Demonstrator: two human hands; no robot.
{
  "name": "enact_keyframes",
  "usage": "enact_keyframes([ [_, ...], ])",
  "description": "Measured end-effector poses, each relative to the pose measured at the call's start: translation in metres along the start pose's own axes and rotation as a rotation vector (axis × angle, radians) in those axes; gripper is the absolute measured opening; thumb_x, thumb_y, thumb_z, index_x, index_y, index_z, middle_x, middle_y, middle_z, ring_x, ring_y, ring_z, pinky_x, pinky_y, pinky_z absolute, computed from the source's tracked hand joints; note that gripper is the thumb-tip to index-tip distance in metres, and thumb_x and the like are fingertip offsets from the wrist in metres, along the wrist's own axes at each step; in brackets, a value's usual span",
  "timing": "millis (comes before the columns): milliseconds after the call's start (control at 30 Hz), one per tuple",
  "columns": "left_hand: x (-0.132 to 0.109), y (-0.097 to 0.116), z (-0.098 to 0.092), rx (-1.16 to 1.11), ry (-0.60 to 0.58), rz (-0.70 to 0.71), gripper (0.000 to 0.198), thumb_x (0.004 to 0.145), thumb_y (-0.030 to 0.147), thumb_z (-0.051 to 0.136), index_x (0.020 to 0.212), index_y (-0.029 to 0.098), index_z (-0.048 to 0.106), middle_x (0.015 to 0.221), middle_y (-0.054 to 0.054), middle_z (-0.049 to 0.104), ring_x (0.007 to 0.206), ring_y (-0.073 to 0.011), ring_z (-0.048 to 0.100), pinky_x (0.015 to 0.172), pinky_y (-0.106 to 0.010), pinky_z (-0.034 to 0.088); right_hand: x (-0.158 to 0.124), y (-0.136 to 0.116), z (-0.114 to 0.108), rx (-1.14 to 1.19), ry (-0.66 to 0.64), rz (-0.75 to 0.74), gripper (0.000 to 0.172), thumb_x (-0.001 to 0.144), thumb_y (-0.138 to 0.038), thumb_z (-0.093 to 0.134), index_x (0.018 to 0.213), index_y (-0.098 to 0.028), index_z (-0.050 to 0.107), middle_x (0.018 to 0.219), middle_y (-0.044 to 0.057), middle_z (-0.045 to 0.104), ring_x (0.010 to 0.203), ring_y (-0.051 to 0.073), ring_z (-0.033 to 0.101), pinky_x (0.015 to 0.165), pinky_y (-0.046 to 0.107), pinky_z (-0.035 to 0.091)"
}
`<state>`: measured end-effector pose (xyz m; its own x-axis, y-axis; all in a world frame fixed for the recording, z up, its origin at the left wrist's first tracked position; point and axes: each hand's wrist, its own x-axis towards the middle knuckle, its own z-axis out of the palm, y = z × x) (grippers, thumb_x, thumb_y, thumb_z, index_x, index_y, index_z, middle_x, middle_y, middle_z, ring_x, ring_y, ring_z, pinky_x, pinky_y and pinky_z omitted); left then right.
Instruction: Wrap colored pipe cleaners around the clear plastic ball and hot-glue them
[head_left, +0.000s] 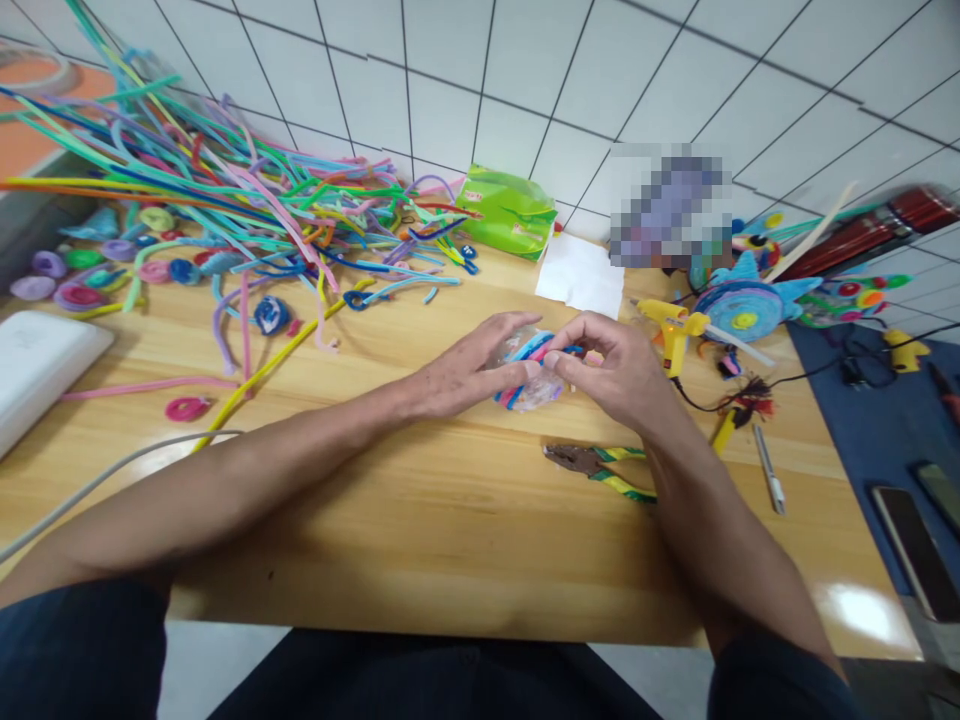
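My left hand (465, 372) is closed round the side of a small, clear plastic bottle-like piece (538, 396), held just above the table. Blue and pink fuzzy pipe cleaners (534, 348) wrap round this piece. At its right side, the thumb and fingers of my right hand (611, 368) pinch together on a pipe cleaner; the fingers partly hide its end. Pliers (581, 458) with green and yellow handles lie below my right hand, partly covered by my forearm.
Loose pipe cleaners (262, 215) pile up at the back left, near coiled pieces (79, 295). A green packet (506, 212) and white paper (581, 275) lie behind my hands. To the right are a yellow glue gun (673, 335), a blue fish-like craft (742, 308) and a pen (769, 470).
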<state>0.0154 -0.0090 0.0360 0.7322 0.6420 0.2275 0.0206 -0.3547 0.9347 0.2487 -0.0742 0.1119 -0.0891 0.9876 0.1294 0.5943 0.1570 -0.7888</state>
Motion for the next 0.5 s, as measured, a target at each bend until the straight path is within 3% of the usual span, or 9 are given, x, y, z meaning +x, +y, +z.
enact_keyframes([
  [167,0.002,-0.003,0.002,-0.048,0.006,-0.013,0.067,0.104,0.055,0.075,0.164,0.027,0.062,0.167,-0.013,0.065,0.154,-0.0357,0.065,0.135,-0.056,0.052,0.0,-0.001,-0.003,-0.01,-0.015,-0.011,0.008,0.086,-0.032,0.079,0.084,-0.025,0.079,0.072,0.001,0.072,0.072,0.019,0.062,0.065,0.033,0.045],
  [367,0.003,-0.007,0.004,0.035,0.08,0.051,0.066,0.103,0.051,0.075,0.162,0.025,0.061,0.167,-0.014,0.064,0.157,-0.0357,0.06,0.137,-0.057,0.049,0.003,0.005,-0.004,0.065,-0.016,0.057,0.017,0.084,-0.04,0.078,0.083,-0.023,0.075,0.069,0.0,0.07,0.059,0.015,0.056,0.058,0.033,0.043],
  [500,0.003,-0.011,0.004,0.035,0.068,0.079,0.064,0.103,0.053,0.076,0.158,0.024,0.06,0.163,-0.015,0.066,0.154,-0.0344,0.062,0.136,-0.054,0.05,0.003,0.008,0.0,0.076,-0.019,0.068,0.017,0.081,-0.038,0.08,0.083,-0.022,0.075,0.066,-0.002,0.068,0.059,0.015,0.055,0.058,0.031,0.041],
])
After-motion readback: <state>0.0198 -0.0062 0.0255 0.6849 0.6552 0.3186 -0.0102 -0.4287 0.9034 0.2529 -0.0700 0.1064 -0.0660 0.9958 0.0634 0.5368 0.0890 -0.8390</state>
